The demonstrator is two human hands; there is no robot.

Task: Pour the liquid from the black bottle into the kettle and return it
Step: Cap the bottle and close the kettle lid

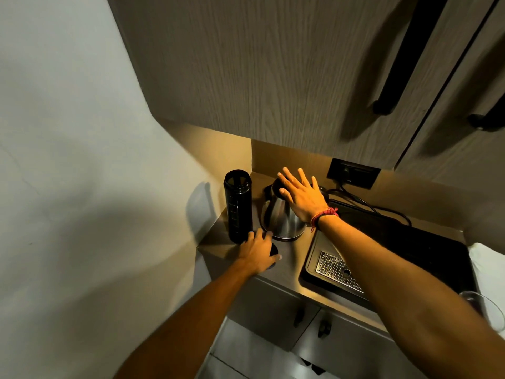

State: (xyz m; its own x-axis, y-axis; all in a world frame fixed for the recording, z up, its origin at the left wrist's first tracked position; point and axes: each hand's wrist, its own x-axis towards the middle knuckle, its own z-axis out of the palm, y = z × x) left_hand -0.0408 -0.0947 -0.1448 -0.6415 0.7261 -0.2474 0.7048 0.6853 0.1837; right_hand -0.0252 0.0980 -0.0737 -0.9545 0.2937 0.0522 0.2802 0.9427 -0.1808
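On counter (289, 266) by wall: bottle (237, 207) upright, uncapped, left of kettle (282, 218). Right hand (302, 196) spread flat on kettle lid. Left hand (259, 254) curled over dark cap (274, 251) at bottle's foot.

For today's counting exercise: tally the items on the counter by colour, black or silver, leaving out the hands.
Black: 3 (bottle, bottle cap under the left hand, tray)
Silver: 2 (kettle under the right hand, perforated grate)
Total: 5
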